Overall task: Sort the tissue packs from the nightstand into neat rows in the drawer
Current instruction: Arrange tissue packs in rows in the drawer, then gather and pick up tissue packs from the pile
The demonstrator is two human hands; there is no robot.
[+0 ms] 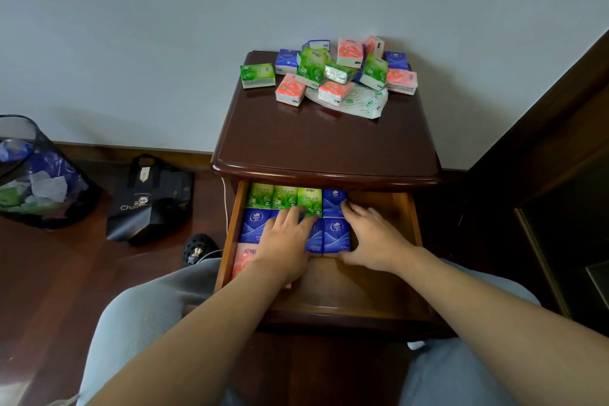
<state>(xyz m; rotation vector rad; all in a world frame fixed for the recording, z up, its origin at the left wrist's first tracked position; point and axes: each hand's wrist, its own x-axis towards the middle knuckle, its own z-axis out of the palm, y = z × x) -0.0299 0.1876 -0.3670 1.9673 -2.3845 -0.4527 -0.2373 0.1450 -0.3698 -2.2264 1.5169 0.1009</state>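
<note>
The open wooden drawer (pixel 389 287) holds tissue packs in rows: green packs (pixel 284 196) at the back, blue packs (pixel 335 234) in the middle and at the back right, a pink pack (pixel 244 261) at the front left. My left hand (pixel 286 242) lies flat on the blue row, its fingertips on a green pack. My right hand (pixel 374 236) presses against the right side of the blue packs, fingers straight. On the nightstand top (pixel 316 142) lies a loose pile of green, blue and pink packs (pixel 333 71).
A torn clear wrapper (pixel 361 102) lies by the pile. Left of the nightstand on the wood floor stand a mesh waste bin (pixel 36 175), a dark tote bag (pixel 150 199) and a black shoe (pixel 199 249). A dark cabinet (pixel 560 208) stands at the right.
</note>
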